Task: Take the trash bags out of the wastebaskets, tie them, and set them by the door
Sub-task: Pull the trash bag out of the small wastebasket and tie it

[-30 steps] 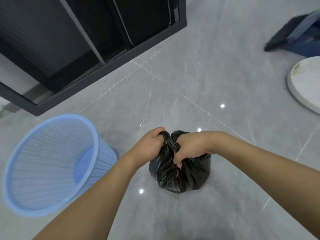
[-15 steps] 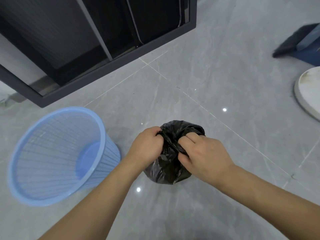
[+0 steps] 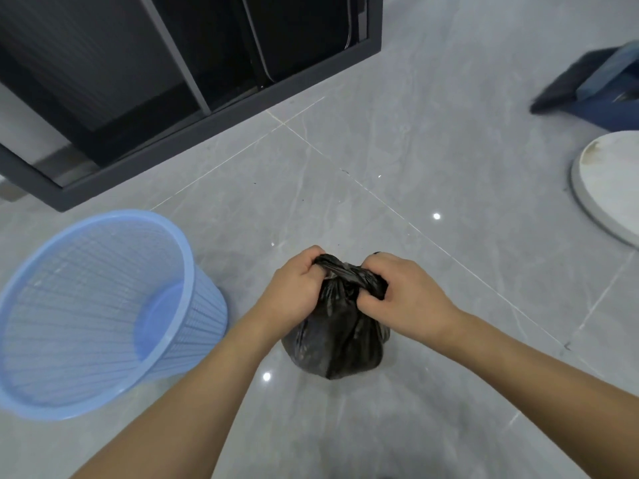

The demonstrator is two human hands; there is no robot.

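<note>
Head view: The black trash bag [image 3: 337,340] sits on the grey tiled floor [image 3: 432,150], directly below and between both hands. The left hand [image 3: 297,285] is curled into a fist, gripping the gathered bag neck from the left. The right hand [image 3: 408,295] is likewise clenched on the neck from the right, fingers tucked under. The hands are near each other, with twisted plastic bridging the gap. Both forearms converge from the lower frame edge. The blue mesh wastebasket [image 3: 103,305] stands just left of the bag, tilted, with no liner visible inside.
</note>
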